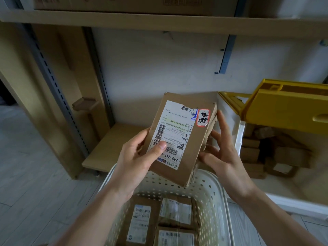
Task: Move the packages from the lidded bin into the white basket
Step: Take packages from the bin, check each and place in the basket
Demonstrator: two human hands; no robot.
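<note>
partway through — three brown cardboard packages [159, 221] already lie in the white perforated plastic basket [211, 190]. the left hand [134, 160] grips a flat labelled cardboard parcel [179, 137] above it, the right hand [223, 150] open, fingers steadying its edge. more boxes remain in the yellow-lidded white bin [237, 132] — set by low wooden shelving, pale plank floor.

parcel storeroom: shelving [159, 20], labelled packages [175, 210]
</note>
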